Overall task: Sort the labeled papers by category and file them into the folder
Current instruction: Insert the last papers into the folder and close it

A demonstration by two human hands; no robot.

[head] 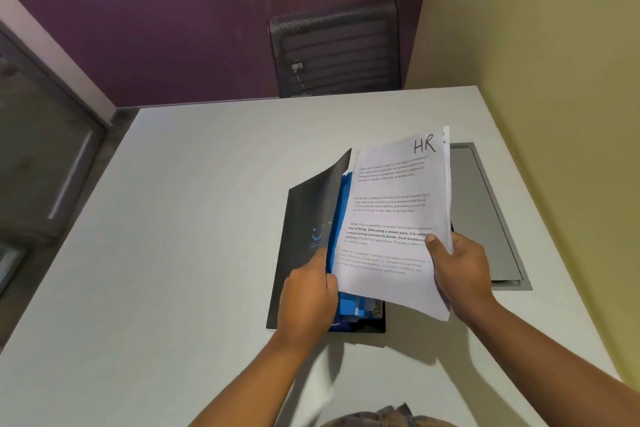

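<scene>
A white bench [194, 236] fills the middle and lower part of the frame, its far edge running across just above centre and its right edge slanting down along the yellow wall. A dark folder [304, 218] lies on it right of centre, its front cover raised open and blue inner pockets showing. Just beyond the folder, toward the right edge of the bench, a grey rectangular hatch [485, 215] with a narrow frame sits flush in the top. The surface at left is bare.
</scene>
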